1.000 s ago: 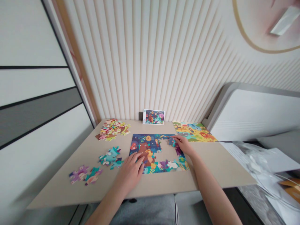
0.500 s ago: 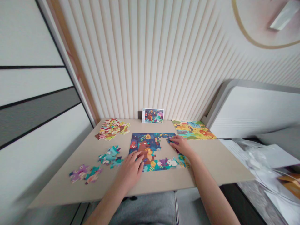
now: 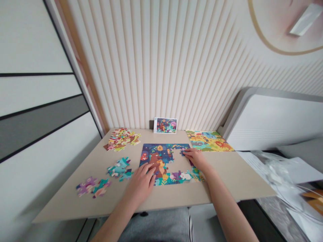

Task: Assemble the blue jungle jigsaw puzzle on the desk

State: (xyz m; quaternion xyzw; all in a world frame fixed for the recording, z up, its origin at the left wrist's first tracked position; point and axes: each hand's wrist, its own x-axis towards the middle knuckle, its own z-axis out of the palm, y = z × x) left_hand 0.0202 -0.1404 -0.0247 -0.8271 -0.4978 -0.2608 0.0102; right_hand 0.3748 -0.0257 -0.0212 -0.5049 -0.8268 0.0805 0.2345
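A partly assembled jigsaw puzzle [image 3: 161, 156] with a dark blue night scene, a brown bear and a white rabbit lies on the table, with a gap in its middle and right part. My left hand [image 3: 142, 178] lies flat over its lower left edge, fingers spread and holding nothing. At the upper right of the gap, my right hand [image 3: 196, 158] has its fingertips closed on a small dark blue puzzle piece [image 3: 182, 153], touching the puzzle's inner edge. My fingers partly cover that piece. Left of the puzzle lie loose teal pieces [image 3: 120, 167] and purple and teal pieces [image 3: 87, 186].
A picture card [image 3: 165, 125] of the same scene leans against the ribbed wall. A pile of red and yellow pieces [image 3: 122, 138] sits at the back left. A yellow animal puzzle [image 3: 209, 140] lies at the back right. Plastic bags [image 3: 275, 171] lie right of the table.
My right fingertips have lowered slightly and lie flatter on the dark blue piece at the gap's edge. The left hand stays in place; the view has shifted slightly.
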